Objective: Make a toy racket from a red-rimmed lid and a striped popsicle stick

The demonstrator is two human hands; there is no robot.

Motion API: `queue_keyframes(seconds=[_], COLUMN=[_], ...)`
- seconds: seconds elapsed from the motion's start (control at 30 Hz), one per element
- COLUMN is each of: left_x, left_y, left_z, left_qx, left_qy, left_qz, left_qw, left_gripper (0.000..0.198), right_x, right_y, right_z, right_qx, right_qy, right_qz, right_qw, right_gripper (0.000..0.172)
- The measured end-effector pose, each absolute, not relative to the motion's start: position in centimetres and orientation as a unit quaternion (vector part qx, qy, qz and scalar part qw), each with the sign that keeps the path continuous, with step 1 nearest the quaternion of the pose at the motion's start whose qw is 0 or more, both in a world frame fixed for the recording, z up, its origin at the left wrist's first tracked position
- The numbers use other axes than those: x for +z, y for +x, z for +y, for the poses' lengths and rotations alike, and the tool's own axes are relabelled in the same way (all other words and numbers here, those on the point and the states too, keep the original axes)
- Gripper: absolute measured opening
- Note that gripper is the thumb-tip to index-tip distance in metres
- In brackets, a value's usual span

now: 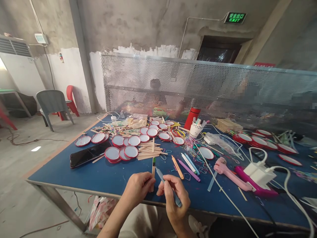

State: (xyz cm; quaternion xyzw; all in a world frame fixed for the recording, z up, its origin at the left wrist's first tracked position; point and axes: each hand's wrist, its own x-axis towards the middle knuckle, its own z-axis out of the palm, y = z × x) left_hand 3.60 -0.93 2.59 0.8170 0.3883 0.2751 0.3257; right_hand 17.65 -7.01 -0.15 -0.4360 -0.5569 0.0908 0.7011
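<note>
My left hand (141, 185) is closed around the lower part of a wooden craft stick (153, 168), which stands upright with green and dark colouring at its top end. In my right hand (174, 193) is a grey-blue marker (160, 174), its tip pointing up and left, close beside the stick. I cannot tell whether the tip touches the wood. Just beyond my hands lie an orange marker (177, 167), a purple marker (189, 170) and a few pale-bodied markers (190, 163). A pile of plain craft sticks (149, 150) lies ahead of my left hand.
Several red-rimmed white round lids (118, 140) cover the table's middle. A black phone (89, 154) lies left. Right are a white cup (196, 129) of pens, a red flask (192, 117), a pink glue gun (231, 174), chargers (259, 172) and trailing cables. A perforated metal screen (138, 82) borders the far edge.
</note>
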Motion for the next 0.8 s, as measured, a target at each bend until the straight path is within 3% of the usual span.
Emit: queue_keyframes(seconds=[0.8], left_x=[2.39], left_y=[3.56], left_z=[-0.87], left_qx=[0.279], left_qy=[0.818], left_qz=[0.391], left_qw=[0.316], left_gripper=[0.034], right_x=[0.79], right_y=[17.75], right_z=[-7.16], right_qx=[0.097], right_qy=[-0.431], right_qz=[-0.577], right_qw=[0.687], right_gripper=[0.012])
